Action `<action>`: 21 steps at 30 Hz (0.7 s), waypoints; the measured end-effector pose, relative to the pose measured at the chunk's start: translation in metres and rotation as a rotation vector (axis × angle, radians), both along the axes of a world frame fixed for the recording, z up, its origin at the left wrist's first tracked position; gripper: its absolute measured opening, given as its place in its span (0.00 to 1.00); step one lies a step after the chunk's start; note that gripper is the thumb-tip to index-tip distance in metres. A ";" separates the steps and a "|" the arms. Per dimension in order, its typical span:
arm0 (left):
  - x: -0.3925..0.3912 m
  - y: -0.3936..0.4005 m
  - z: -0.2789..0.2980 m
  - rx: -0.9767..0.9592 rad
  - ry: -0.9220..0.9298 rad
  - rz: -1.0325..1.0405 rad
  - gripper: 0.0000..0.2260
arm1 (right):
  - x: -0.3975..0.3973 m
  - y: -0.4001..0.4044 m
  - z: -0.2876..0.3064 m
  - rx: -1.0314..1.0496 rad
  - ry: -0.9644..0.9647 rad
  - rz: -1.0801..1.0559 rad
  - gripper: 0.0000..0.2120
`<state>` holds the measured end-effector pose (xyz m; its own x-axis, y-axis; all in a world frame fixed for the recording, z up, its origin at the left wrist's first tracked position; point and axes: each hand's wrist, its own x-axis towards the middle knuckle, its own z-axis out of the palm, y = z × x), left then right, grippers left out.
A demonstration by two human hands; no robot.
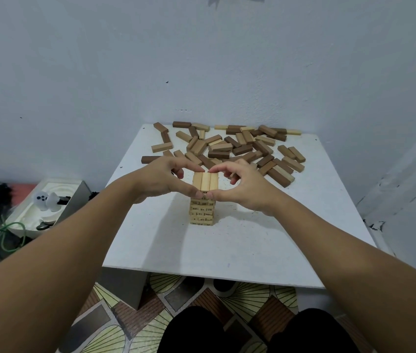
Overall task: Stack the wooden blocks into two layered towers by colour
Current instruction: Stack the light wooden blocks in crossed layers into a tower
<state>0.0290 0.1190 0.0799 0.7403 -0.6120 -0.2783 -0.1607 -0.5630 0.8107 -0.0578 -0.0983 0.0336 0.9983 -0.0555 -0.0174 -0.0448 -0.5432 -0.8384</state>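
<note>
Nearest the camera, two bare forearms reach over the front edge of the white counter (227, 250) and meet at the light-wood tower (202, 210), which stands upright near the counter's middle. The left hand (161, 178) and right hand (242, 184) close in from either side on the top layer (205, 181). Each hand's fingers are curled, with the thumb on the near edge and the forefinger on the far edge, pinching the three pale blocks together.

This looks like the squaring-up of a freshly laid course of the light tower. The three top blocks lie side by side, their long axes running away from the camera toward the wall. The numbered faces showing in the layers below suggest alternate courses cross them.

The next move calls for letting go gently, so that nothing shifts, then taking a pale block from the loose pile (232, 149) and laying it crosswise.

Beyond the hands, that pile of mixed light and dark blocks lies scattered across the far half of the counter. No dark tower is begun.
</note>
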 end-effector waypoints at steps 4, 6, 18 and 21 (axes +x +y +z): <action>0.001 0.000 -0.002 -0.004 0.004 0.003 0.23 | 0.000 0.001 -0.002 -0.008 -0.008 -0.002 0.25; 0.002 0.000 -0.002 -0.004 0.011 0.004 0.23 | 0.001 0.001 -0.002 -0.004 -0.011 -0.001 0.25; 0.001 0.001 -0.003 0.005 0.014 0.010 0.24 | 0.001 0.001 -0.002 -0.013 -0.007 0.008 0.26; 0.000 0.000 -0.002 0.001 0.002 0.020 0.25 | 0.001 0.001 -0.001 -0.019 -0.010 0.010 0.28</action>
<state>0.0289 0.1195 0.0776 0.7515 -0.5972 -0.2802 -0.1481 -0.5666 0.8106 -0.0568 -0.0976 0.0324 0.9989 -0.0460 -0.0064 -0.0311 -0.5596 -0.8282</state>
